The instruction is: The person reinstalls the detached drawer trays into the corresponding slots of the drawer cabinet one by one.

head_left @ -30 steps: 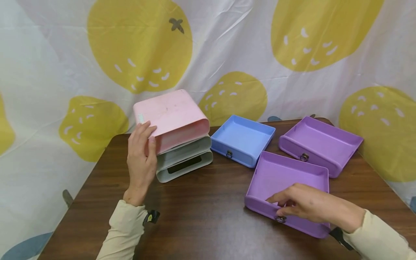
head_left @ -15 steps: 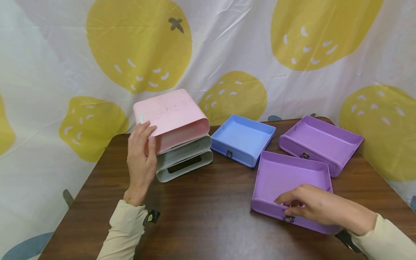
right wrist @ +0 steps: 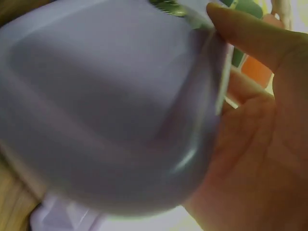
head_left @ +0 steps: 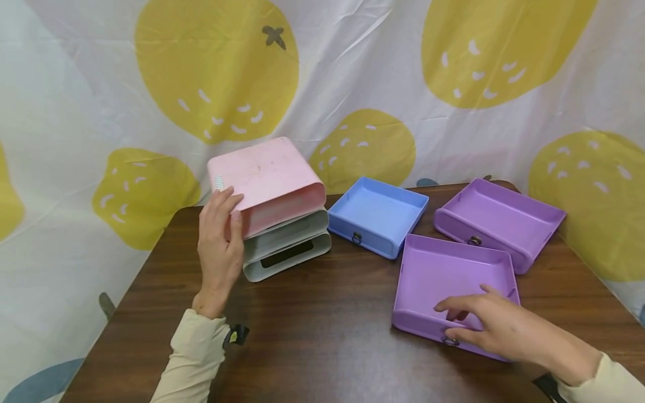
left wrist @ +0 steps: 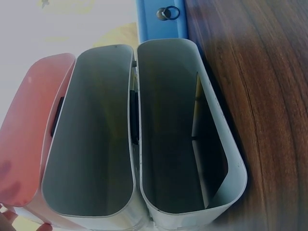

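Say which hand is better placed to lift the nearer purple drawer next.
Probably the right hand: it is at the front of the nearer purple drawer. The left hand is farther off, touching the pink case.

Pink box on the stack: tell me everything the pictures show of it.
The pink box looks like plastic, with rounded edges, faint marks on its flat top, and a small patterned sticker near the left edge. Its front is open, showing a pink inside. It sits on two stacked grey-green cases; the left hand touches its left front corner.
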A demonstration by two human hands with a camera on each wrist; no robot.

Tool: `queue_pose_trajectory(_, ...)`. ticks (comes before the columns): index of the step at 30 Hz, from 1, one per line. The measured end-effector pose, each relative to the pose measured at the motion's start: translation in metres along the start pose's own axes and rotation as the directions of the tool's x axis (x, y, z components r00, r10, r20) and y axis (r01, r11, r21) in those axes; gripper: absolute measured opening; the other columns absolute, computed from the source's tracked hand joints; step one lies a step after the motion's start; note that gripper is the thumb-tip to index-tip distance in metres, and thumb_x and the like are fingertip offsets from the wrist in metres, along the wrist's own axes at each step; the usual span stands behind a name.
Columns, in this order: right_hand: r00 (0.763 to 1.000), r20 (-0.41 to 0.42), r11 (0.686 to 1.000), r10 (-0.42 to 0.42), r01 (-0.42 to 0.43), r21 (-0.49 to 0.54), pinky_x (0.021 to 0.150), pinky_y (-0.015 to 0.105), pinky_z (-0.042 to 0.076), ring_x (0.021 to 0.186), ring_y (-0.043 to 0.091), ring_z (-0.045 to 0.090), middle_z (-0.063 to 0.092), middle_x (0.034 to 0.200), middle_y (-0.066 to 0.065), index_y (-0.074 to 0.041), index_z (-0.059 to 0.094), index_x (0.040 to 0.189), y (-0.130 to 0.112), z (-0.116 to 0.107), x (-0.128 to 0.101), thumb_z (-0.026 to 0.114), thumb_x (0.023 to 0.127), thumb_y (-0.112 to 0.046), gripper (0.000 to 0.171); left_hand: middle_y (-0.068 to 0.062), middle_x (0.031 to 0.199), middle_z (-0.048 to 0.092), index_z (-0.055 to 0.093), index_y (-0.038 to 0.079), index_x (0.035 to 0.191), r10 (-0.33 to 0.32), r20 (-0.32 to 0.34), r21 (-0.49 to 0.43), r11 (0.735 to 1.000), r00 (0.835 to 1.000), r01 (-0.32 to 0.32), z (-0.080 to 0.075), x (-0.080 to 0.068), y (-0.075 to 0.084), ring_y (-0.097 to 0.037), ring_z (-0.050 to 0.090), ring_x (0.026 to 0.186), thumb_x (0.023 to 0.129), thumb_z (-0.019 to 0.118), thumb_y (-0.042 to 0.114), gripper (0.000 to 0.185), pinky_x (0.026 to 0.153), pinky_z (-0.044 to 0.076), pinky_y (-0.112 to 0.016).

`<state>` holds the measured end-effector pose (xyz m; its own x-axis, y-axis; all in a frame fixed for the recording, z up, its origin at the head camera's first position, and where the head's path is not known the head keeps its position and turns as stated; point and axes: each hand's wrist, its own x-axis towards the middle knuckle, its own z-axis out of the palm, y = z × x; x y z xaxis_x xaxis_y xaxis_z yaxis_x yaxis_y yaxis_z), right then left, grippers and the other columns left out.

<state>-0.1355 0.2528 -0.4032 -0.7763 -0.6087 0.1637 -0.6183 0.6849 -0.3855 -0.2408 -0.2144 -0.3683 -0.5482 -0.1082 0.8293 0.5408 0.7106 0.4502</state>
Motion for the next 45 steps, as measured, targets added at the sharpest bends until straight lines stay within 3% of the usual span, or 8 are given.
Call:
queue_pose_trajectory(3, 0.992, -0.051, 0.990, 0.111, -0.115, -0.080, 0.107, 0.086, 0.021, 0.097, 0.010, 0.072, 0.077, 0.103, -0.014, -0.021, 0.074, 0.115, 0.002, 0.003, -0.008, 0.087, 0.081, -0.040, 0.041, -0.006, 0.148, 0.063, 0.070, 0.012, 0.131, -0.001, -0.008, -0.005, 1.000, 1.000, 0.001, 0.000, 0.000, 0.001, -0.030, 0.045, 0.150, 0.108, 0.054, 0.019, 0.029, 0.128, 0.031, -0.044)
queue_pose_trajectory(5, 0.987, -0.086, 0.981, 0.133, -0.143, -0.132, 0.110, 0.085, 0.017, 0.096, 0.015, 0.073, 0.077, 0.102, -0.012, -0.019, 0.075, 0.116, 0.006, 0.004, -0.013, 0.089, 0.077, -0.046, 0.049, -0.006, 0.148, 0.063, 0.070, 0.012, 0.131, -0.001, -0.007, -0.009, 1.000, 1.000, 0.001, 0.001, 0.000, 0.001, -0.030, 0.045, 0.150, 0.108, 0.054, 0.019, 0.029, 0.128, 0.031, -0.044)
queue_pose_trajectory(10, 0.977, -0.133, 0.959, 0.165, -0.191, -0.210, 0.103, 0.084, 0.022, 0.092, 0.018, 0.072, 0.076, 0.098, -0.012, -0.019, 0.074, 0.117, 0.012, 0.006, -0.025, 0.091, 0.071, -0.051, 0.059, -0.006, 0.149, 0.062, 0.069, 0.014, 0.133, 0.000, 0.007, -0.012, 1.000, 1.000, 0.001, 0.004, 0.001, 0.002, -0.030, 0.044, 0.151, 0.108, 0.054, 0.019, 0.030, 0.128, 0.031, -0.045)
queue_pose_trajectory(18, 0.960, -0.124, 0.953, 0.250, -0.266, -0.144, 0.097, 0.086, 0.030, 0.111, 0.030, 0.072, 0.079, 0.115, -0.002, -0.022, 0.073, 0.119, 0.013, 0.013, -0.032, 0.089, 0.073, -0.055, 0.059, -0.005, 0.149, 0.062, 0.069, 0.013, 0.133, -0.021, 0.006, 0.015, 1.000, 1.000, 0.021, -0.001, -0.005, 0.000, -0.029, 0.044, 0.152, 0.109, 0.052, 0.020, 0.030, 0.129, 0.030, -0.044)
queue_pose_trajectory(25, 0.966, -0.186, 0.966, 0.178, -0.208, -0.152, 0.084, 0.042, 0.059, 0.097, 0.005, 0.067, 0.074, 0.108, -0.014, -0.027, 0.075, 0.114, 0.017, 0.016, -0.034, 0.090, 0.075, -0.048, 0.047, -0.006, 0.147, 0.064, 0.070, 0.013, 0.131, -0.002, -0.018, -0.005, 1.000, 1.000, 0.002, -0.001, -0.004, -0.002, -0.030, 0.046, 0.150, 0.108, 0.054, 0.019, 0.029, 0.129, 0.030, -0.042)
queue_pose_trajectory(33, 0.957, -0.284, 0.993, 0.061, -0.087, -0.079, 0.080, 0.009, 0.044, 0.089, -0.006, 0.060, 0.066, 0.097, -0.027, -0.039, 0.074, 0.100, 0.020, 0.023, -0.039, 0.092, 0.076, -0.029, 0.032, -0.006, 0.147, 0.064, 0.071, 0.012, 0.131, -0.007, -0.019, -0.009, 1.000, 1.000, 0.007, 0.002, -0.001, 0.001, -0.030, 0.045, 0.150, 0.108, 0.053, 0.020, 0.029, 0.129, 0.030, -0.042)
queue_pose_trajectory(38, 0.954, -0.296, 0.999, 0.038, -0.044, -0.015, 0.078, 0.006, 0.043, 0.090, -0.006, 0.062, 0.068, 0.096, -0.027, -0.042, 0.077, 0.091, 0.019, 0.026, -0.043, 0.090, 0.079, -0.019, 0.029, -0.008, 0.146, 0.064, 0.071, 0.011, 0.130, -0.001, -0.027, -0.013, 1.000, 1.000, 0.001, 0.002, -0.001, 0.001, -0.032, 0.046, 0.149, 0.108, 0.054, 0.017, 0.029, 0.129, 0.031, -0.042)
queue_pose_trajectory(45, 0.949, -0.313, 0.999, 0.045, -0.045, 0.007, 0.074, 0.008, 0.043, 0.087, -0.009, 0.061, 0.069, 0.095, -0.026, -0.037, 0.073, 0.100, 0.018, 0.026, -0.047, 0.089, 0.079, -0.015, 0.034, -0.008, 0.146, 0.064, 0.071, 0.012, 0.130, -0.011, -0.031, -0.022, 1.000, 0.999, 0.010, 0.003, -0.001, 0.002, -0.032, 0.046, 0.149, 0.107, 0.055, 0.015, 0.028, 0.129, 0.031, -0.041)
